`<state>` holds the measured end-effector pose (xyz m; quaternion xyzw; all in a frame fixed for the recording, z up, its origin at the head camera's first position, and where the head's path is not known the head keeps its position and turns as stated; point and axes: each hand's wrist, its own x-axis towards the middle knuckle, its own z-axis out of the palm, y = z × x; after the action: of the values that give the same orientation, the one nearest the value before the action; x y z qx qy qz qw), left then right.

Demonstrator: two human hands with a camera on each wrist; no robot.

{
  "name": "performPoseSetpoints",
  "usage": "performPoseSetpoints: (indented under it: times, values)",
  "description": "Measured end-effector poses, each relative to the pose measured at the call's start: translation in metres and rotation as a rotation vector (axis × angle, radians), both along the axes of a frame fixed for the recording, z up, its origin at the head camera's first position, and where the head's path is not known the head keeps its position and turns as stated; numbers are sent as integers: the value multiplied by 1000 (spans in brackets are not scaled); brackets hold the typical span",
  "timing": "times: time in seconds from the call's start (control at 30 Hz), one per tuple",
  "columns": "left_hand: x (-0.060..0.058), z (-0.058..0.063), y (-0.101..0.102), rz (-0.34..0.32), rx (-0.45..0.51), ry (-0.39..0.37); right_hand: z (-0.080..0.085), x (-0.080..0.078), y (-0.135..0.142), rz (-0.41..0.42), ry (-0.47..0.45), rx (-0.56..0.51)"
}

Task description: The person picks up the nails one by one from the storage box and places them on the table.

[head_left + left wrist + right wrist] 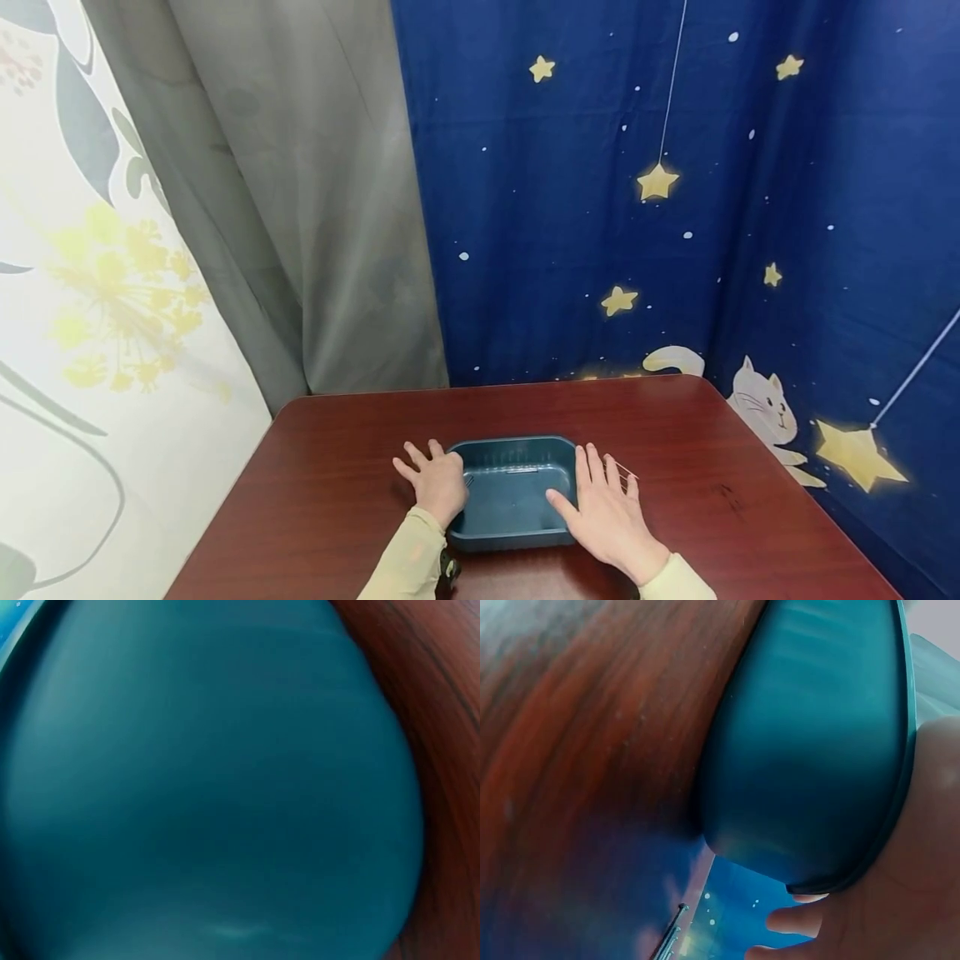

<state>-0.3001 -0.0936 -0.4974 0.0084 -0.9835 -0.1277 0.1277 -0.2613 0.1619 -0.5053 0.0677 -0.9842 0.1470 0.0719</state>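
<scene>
A shallow teal plastic bin (pixel 517 533) with rounded corners stands upright on the table, its inside showing bare in the head view. At its left rim, my left hand (pixel 441 485) pinches the edge, index finger bent and the other fingers spread outward; its thumb is hidden. My right hand (pixel 611 517) rests against the right rim with straight fingers, its thumb reaching over the inside. In the right wrist view the palm touches the rim of the bin (pixel 802 750). The bin's side (pixel 217 780) fills most of the left wrist view, where no hand shows.
Thin metal rods (pixel 626 471) lie on the table beyond the right hand's fingers; one round-tipped rod (pixel 673 930) shows in the right wrist view. The dark red wooden table (pixel 352 433) ends at grey and blue curtains (pixel 562 208).
</scene>
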Motion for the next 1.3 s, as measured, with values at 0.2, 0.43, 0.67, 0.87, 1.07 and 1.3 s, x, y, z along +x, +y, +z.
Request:
performPoseSetpoints:
  times: [0.2, 0.43, 0.67, 0.87, 1.07, 1.3]
  values:
    - [-2, 0, -1, -15, 57, -90, 2, 1, 4, 8, -3, 21]
    - [-1, 0, -1, -14, 17, -65, 1, 2, 4, 15, -2, 11]
    - [0, -6, -5, -44, -7, -28, 0, 2, 3, 13, -6, 22]
    - [2, -11, -9, -116, -31, 34, -1, 4, 3, 4, -4, 26]
    - [5, -8, -9, -174, -56, 79, 0, 4, 4, 3, 3, 29]
    - [11, 2, -5, -223, -135, 131, 2, 3, 5, 1, 5, 28]
